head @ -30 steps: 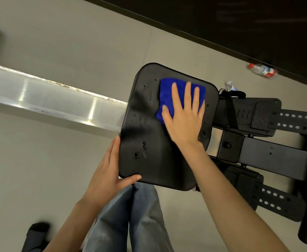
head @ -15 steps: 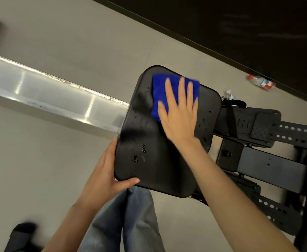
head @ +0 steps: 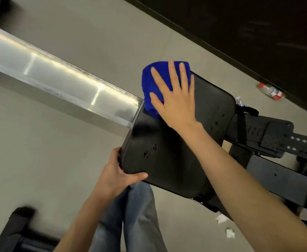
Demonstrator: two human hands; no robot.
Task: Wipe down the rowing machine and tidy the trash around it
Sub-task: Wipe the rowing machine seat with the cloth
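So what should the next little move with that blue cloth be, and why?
Probably draw the blue cloth across the black seat toward the near edge. The right hand presses it flat at the far corner, where it overhangs the edge, so no seat lies beyond; the left hand grips the near corner, steadying it.

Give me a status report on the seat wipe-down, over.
Right hand flat on blue cloth, at far corner of seat. Left hand grips its near edge. Bottle and paper scraps not yet picked up.
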